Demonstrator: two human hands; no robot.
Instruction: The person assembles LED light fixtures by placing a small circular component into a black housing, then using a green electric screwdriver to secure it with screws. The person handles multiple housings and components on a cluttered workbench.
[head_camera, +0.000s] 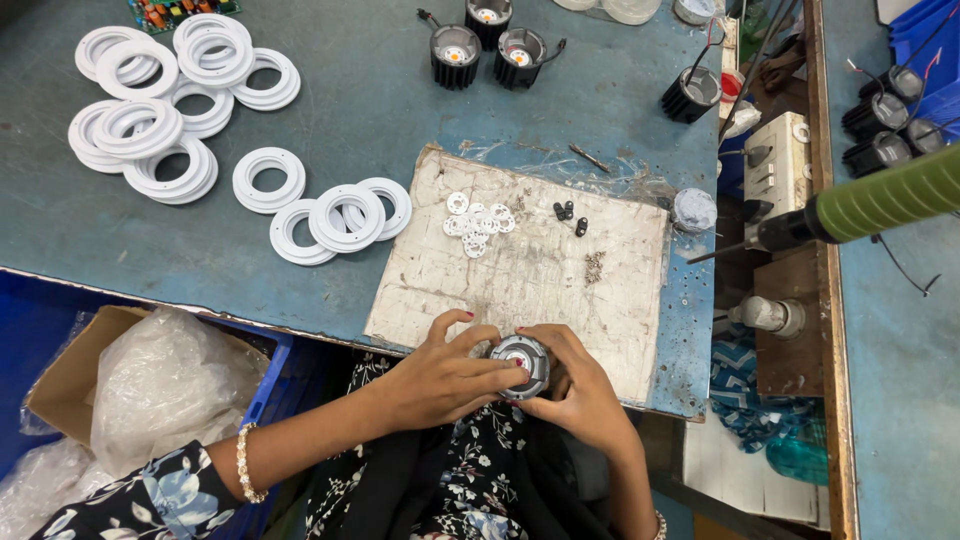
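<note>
My left hand (440, 378) and my right hand (578, 388) together hold a small round black lamp housing (522, 362) with a silvery top, at the near edge of a worn white board (540, 270). Left fingertips press on its top face; the right hand cups it from the side. On the board lie several small white discs (478, 224), three small black parts (567, 213) and a little heap of screws (594, 265).
Many white plastic rings (170, 120) spread over the blue table's left half. Black finned housings (487, 45) stand at the far edge. A green-handled screwdriver (850, 208) juts in from the right. A cardboard box with plastic bags (150, 385) sits below left.
</note>
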